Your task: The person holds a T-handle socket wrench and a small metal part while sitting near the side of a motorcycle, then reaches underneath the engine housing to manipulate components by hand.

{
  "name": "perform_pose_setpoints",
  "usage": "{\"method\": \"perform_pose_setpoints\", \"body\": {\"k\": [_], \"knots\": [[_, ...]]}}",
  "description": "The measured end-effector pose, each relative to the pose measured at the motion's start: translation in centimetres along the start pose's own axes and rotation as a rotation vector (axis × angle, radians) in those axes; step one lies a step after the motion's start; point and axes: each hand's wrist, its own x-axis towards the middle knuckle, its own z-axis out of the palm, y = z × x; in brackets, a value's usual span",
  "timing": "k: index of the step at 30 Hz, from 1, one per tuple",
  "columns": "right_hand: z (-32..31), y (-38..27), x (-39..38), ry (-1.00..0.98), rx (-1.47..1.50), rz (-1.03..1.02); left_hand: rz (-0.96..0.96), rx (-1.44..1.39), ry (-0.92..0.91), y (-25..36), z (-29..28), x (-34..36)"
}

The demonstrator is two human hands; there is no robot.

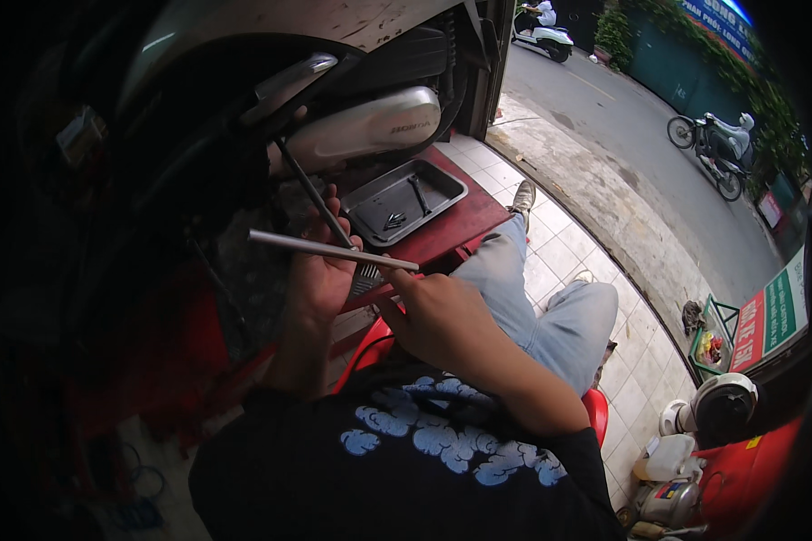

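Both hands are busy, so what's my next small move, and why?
Perhaps lift the slim silver metal rod aside: it crosses in front of the long dark metal bar and left hand, and the right hand holds the rod's right end.

The left forearm stands nearly upright, and the left hand is turned palm up, its fingers curled inward in a grip. The right forearm slants in from the lower right, the right hand back uppermost, fingers pinching, close beside the other.
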Motion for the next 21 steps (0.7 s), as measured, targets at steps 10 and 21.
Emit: {"method": "perform_pose_setpoints", "body": {"k": [10,21], "knots": [[-0.3,-3.6,0.3,0.187,0.188,-0.389,0.031,0.053,0.040,-0.1,0.9,-0.6],[-2.9,-2.7,0.1,0.314,0.298,-0.055,0.045,0.056,0.110,-0.2,1.2,-0.2]]}}
